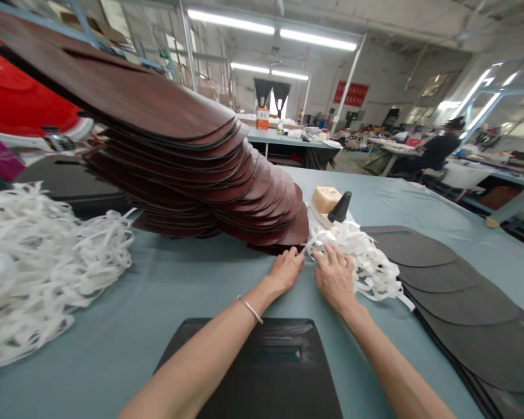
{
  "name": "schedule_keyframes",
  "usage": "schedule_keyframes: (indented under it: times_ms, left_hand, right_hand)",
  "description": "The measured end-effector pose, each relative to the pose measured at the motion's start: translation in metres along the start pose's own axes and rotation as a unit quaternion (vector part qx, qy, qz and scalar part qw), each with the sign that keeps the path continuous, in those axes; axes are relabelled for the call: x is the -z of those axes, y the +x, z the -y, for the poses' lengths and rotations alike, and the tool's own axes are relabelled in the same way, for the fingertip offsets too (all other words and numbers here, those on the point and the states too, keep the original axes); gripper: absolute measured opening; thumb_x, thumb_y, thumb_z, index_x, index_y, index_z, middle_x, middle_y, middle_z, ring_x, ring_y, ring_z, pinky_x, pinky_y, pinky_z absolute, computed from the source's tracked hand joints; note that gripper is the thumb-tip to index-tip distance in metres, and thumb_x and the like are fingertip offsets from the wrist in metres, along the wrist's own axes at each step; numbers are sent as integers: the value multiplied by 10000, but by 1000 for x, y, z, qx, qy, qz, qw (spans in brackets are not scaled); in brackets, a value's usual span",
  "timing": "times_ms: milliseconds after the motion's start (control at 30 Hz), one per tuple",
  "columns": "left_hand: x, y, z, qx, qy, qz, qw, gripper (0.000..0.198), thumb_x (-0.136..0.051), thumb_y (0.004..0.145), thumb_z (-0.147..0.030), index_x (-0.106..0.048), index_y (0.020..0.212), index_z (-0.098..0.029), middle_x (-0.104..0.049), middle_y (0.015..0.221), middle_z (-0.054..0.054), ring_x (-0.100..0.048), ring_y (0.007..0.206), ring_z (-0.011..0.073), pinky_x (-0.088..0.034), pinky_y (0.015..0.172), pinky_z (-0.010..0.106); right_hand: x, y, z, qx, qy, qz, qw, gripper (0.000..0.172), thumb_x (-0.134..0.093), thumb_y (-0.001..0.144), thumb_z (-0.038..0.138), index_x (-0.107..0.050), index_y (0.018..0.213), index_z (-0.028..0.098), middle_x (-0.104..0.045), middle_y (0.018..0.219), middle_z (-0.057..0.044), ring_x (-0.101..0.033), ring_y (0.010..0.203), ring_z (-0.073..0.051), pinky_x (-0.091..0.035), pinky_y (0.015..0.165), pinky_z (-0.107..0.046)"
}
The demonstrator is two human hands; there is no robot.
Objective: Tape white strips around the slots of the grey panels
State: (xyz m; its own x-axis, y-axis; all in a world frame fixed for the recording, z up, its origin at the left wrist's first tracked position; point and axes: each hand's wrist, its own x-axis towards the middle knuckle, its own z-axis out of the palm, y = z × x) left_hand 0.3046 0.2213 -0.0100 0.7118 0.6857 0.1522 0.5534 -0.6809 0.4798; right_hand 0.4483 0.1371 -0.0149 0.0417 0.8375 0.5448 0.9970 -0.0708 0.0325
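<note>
My left hand (286, 269) reaches forward over the table, its fingers pinched at the end of a white strip (308, 249) beside the foot of the brown stack. Just to the right, my right hand (335, 278) rests against the near left side of a small heap of white strips (371, 265), fingers spread. A dark panel (275, 372) with a narrow rectangular slot lies below my forearms, partly covered by the left one. The tall fanned stack of brown leather-like panels (227, 169) rises beyond my left hand.
A cream block (325, 201) and a black-handled tool (340, 206) stand behind the small heap. Overlapping dark panels (454, 291) lie at right. A large pile of white strips (39, 267) covers the left. A person (441, 148) sits at a far table.
</note>
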Motion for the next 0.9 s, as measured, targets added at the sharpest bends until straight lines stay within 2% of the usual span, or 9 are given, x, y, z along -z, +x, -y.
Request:
schedule_keyframes:
  times_ms: [133,267,433,500,600,633,700,800,900]
  left_hand:
    - [7,-24,17,-2,-50,7,999,121,-495,854,-187,-615,842,-179,-589,901,50,-575,878,186,-439,797,298]
    - [35,-72,34,17,-123,-1,992,113,-507,849,-229,-611,820,-197,-619,841,20,-564,805,168,-416,746,278]
    - [70,-98,45,63,-233,-17,970,172,-481,855,-300,-569,769,-179,-586,690,-3,-541,671,130,-423,655,239]
    - [89,-110,55,89,-339,-54,935,208,-473,870,-361,-541,794,-180,-573,707,-6,-545,677,120,-441,671,237]
    - [120,-141,76,140,-506,-144,839,225,-566,838,-405,-538,808,-183,-547,768,-15,-534,729,102,-432,710,219]
    - [128,-153,82,156,-514,-163,827,220,-608,818,-392,-553,806,-180,-542,782,-18,-521,737,95,-418,709,204]
    - [138,-175,87,177,-464,-171,851,199,-646,802,-359,-584,800,-171,-539,780,-21,-489,726,84,-385,686,184]
    - [135,-192,71,176,-413,-150,881,189,-625,821,-345,-606,790,-159,-550,737,-17,-477,702,92,-373,679,202]
    - [123,-190,36,147,-455,-129,869,211,-618,819,-364,-607,784,-156,-569,727,-9,-505,695,107,-399,692,234]
  right_hand:
    - [-15,-7,-12,4,-53,20,998,348,-434,855,128,-571,1175,109,-529,1281,-194,-412,1227,-315,-301,987,-504]
    - [-22,-12,-20,39,-53,41,997,317,-414,853,103,-590,1115,75,-546,1242,-197,-397,1231,-302,-321,998,-467]
    - [-23,-12,-25,52,-35,43,997,362,-406,855,122,-542,1185,58,-551,1213,-187,-410,1209,-295,-347,982,-431]
    - [-20,-10,-35,36,-27,34,998,343,-425,840,135,-560,1147,65,-558,1189,-191,-437,1175,-303,-370,951,-435]
    - [-13,-5,-55,10,-2,18,1000,317,-458,786,120,-600,1068,94,-588,1129,-172,-503,1087,-284,-413,892,-412]
    - [-10,-3,-60,7,13,14,1000,318,-467,761,108,-614,1043,115,-602,1105,-148,-526,1054,-262,-426,880,-387]
    - [-4,1,-62,-9,43,-7,999,317,-467,724,86,-635,984,150,-617,1075,-110,-553,1004,-227,-441,871,-350]
    - [14,1,-32,-89,59,-90,990,305,-410,761,86,-620,976,134,-582,1110,-149,-519,1061,-263,-401,941,-433]
    - [50,-7,41,-111,171,-150,967,243,-434,864,202,-590,1046,163,-569,1134,-138,-474,1138,-277,-344,1006,-480]
